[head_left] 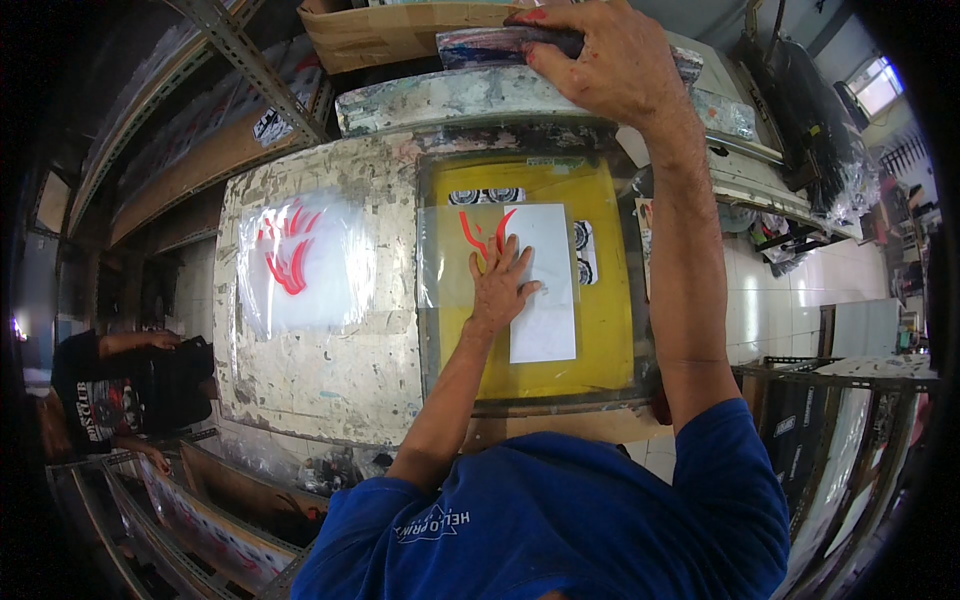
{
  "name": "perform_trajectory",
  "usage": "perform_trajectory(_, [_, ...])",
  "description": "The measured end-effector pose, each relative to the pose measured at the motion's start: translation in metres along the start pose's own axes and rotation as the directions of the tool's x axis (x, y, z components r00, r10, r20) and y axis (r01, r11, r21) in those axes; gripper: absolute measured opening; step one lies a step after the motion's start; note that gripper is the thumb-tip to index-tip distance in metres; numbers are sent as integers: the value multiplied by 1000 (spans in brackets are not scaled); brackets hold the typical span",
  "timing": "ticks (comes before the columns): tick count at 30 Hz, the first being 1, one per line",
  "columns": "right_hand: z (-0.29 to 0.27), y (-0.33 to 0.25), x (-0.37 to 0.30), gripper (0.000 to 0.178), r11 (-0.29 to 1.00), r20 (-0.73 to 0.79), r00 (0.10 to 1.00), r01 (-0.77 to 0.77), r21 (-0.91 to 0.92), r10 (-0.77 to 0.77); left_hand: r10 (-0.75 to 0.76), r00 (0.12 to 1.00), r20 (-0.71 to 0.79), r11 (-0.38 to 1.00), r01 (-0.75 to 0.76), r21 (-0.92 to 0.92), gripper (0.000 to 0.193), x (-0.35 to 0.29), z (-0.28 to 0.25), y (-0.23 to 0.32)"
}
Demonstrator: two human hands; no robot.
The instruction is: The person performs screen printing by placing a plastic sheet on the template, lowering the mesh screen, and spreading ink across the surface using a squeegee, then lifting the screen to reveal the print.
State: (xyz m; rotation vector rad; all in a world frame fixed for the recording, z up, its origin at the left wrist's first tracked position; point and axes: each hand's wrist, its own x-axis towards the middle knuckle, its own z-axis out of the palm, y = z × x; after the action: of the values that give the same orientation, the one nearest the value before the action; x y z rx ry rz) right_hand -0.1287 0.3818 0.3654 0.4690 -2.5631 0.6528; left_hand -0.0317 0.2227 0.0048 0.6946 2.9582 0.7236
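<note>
My left hand [500, 285] lies flat with fingers spread on a clear sheet [445, 265] bearing red flame-like strokes and on a white paper [543, 335] that overlaps it. Both rest on a yellow screen-printing mesh [610, 345] in a dark frame. At the far side, my right hand [615, 65] has its thumb and fingers around an ink-stained squeegee [475, 47]; red smears mark the fingertips. Part of the squeegee is hidden behind the hand. A stack of clear sheets [320, 275] with red flame prints lies left of the screen.
The screen sits on a paint-worn table [330, 375]. Beyond it are a stained board [400, 105] and a cardboard box [400, 35]. Metal racks [270, 90] flank the left. Another person [135, 390] is at the far left. Shelving [850, 380] stands at the right.
</note>
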Motion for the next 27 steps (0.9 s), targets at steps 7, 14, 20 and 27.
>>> perform_trajectory(7, [13,9,-11,33,986,-73,992,94,-138,-105,3,976,-220,1000,-5,-7,73,4,-21,6])
perform_trajectory(14, [38,-7,-95,38,975,-104,972,198,-105,-209,-463,670,-581,414,-416,-810,93,-32,-121,27])
perform_trajectory(20, [91,-6,-192,37,996,74,996,51,70,-56,-616,778,-123,241,37,-970,89,-126,-76,-2])
perform_trajectory(27, [167,16,-264,64,992,491,869,3,-127,60,-341,798,-498,931,211,-299,79,-158,-18,-31])
